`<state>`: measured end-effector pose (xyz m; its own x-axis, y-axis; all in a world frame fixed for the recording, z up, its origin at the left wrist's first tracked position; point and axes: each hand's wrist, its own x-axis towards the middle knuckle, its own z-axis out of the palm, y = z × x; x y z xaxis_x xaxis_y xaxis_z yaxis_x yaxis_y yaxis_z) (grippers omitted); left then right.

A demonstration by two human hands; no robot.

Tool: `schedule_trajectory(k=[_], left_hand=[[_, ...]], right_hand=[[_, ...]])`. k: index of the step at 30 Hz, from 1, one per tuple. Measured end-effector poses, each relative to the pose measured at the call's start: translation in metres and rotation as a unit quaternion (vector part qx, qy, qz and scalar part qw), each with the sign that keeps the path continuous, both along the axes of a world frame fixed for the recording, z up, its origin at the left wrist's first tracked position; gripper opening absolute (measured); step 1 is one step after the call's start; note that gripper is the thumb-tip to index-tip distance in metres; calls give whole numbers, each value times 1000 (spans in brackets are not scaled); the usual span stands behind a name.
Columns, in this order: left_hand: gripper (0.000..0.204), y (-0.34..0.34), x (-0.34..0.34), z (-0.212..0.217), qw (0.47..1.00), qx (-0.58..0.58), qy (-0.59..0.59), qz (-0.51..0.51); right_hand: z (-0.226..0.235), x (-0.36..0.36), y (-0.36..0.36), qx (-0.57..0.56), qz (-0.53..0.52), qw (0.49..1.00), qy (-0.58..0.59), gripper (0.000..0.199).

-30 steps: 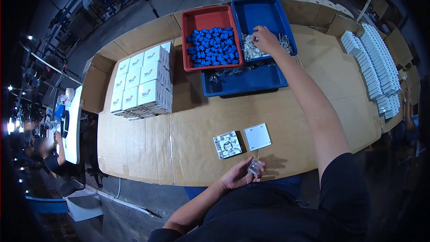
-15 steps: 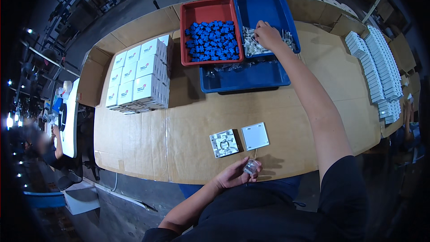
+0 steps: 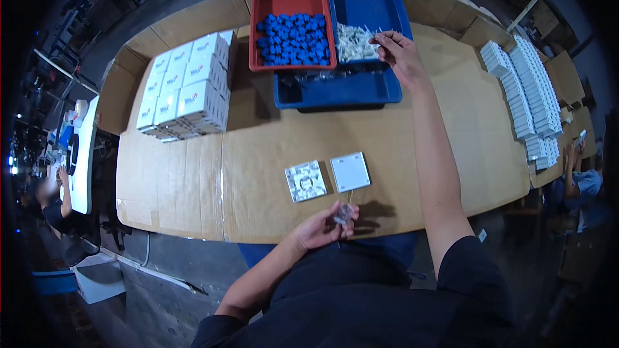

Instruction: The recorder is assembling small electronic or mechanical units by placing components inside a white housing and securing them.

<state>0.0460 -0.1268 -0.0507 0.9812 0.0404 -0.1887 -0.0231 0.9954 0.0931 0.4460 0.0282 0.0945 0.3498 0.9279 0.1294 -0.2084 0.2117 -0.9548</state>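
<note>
Near the table's front edge, my left hand (image 3: 316,230) is closed around a small clear plastic thing (image 3: 343,213), perhaps a little bag; its contents are too blurred to name. My right hand (image 3: 403,57) reaches out to the back, its fingertips pinched over the right edge of the white small parts (image 3: 354,44) in a blue tray (image 3: 367,0). A small pale piece seems to be between those fingertips, its kind unclear. Between my arms lie a square plate with a grey-white pattern and a round centre (image 3: 305,181) and a plain white square plate (image 3: 351,172).
A red tray (image 3: 256,9) holds blue connector-like pieces (image 3: 293,40). Before it stands another blue tray (image 3: 335,93). White boxes (image 3: 187,87) are stacked at the left, rows of white pieces (image 3: 532,100) at the right. Cardboard walls (image 3: 177,26) edge the table. People sit at both sides.
My right hand has lifted from within the white parts and drawn right, toward the tray's edge, fingertips pinched. My left hand still holds the clear plastic thing. The whole view has shifted slightly.
</note>
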Motion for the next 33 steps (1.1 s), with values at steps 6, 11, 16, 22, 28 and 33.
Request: schedule_trajectory(k=[6,11,16,22,28,33], left_hand=[[55,22,23,30,995,46,-35,84],[62,18,26,30,996,-11,-17,87],[64,5,13,12,996,39,2,81],[60,-2,11,4,995,73,9,71],[54,-5,10,6,989,113,4,91],[51,-7,4,10,986,142,29,77]], right_hand=[[-29,-89,-128,-94,1,981,-170,11],[-72,-148,-208,-199,-15,970,-142,10],[-60,-173,-223,-164,-6,977,-135,12],[-38,-195,-231,-168,14,971,-169,11],[-35,-202,-235,-150,81,933,-318,14],[-26,-205,-236,-186,105,904,-369,10]])
